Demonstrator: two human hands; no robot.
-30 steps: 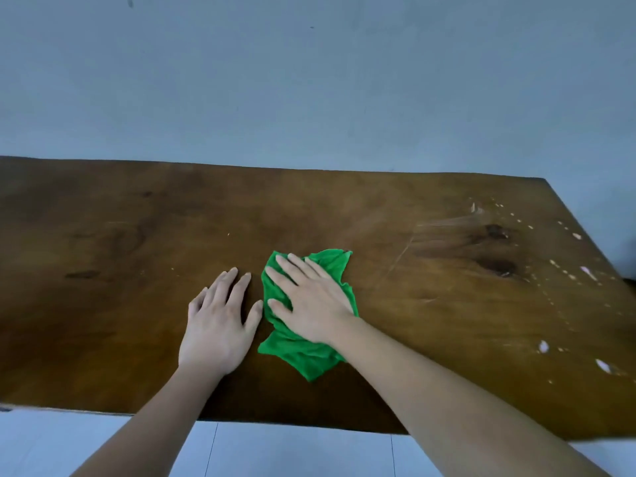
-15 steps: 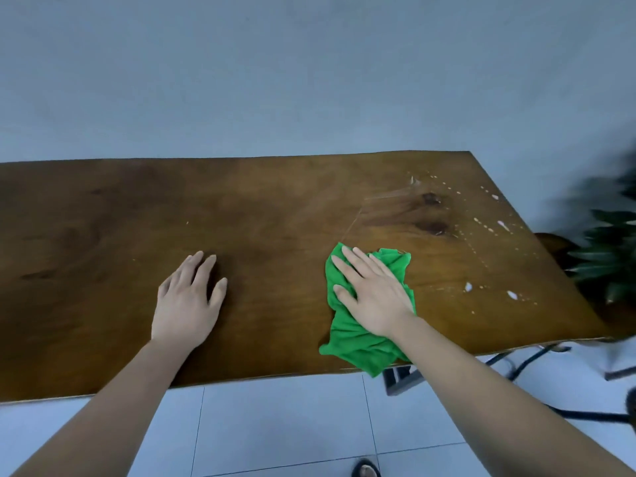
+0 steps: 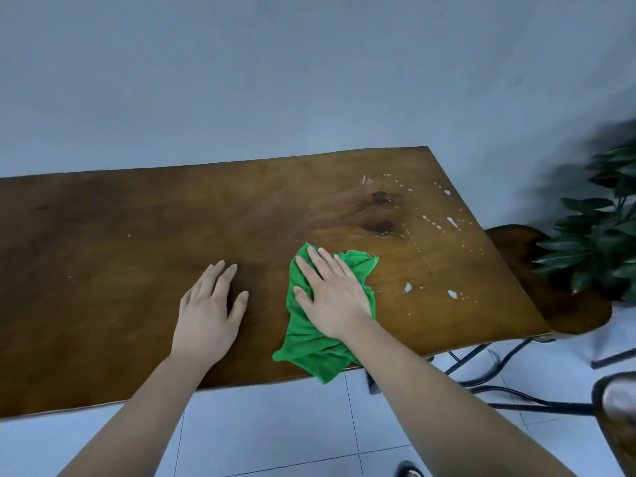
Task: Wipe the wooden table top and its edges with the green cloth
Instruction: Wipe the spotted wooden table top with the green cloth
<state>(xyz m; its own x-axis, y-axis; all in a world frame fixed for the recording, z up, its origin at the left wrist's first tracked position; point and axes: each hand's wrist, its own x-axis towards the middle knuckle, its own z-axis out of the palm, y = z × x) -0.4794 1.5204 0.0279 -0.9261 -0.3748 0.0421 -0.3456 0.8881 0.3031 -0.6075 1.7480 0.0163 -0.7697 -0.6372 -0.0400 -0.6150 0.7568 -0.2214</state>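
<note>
The wooden table top (image 3: 120, 256) fills the middle of the head view, its near edge running along the bottom left. A crumpled green cloth (image 3: 311, 349) lies near the front edge, one corner hanging just over it. My right hand (image 3: 332, 292) presses flat on the cloth with straight fingers. My left hand (image 3: 210, 309) rests flat on the bare wood just left of the cloth. White specks and smears (image 3: 451, 222) dot the table's right end.
A leafy potted plant (image 3: 599, 235) stands past the table's right end on a low wooden stand (image 3: 571, 304). Black metal legs (image 3: 488, 366) show under the right corner above white floor tiles. A grey wall runs behind.
My right hand has slid the cloth rightward along the table toward the speckled end, and my left hand followed. The view has swung right, bringing the plant into sight.
</note>
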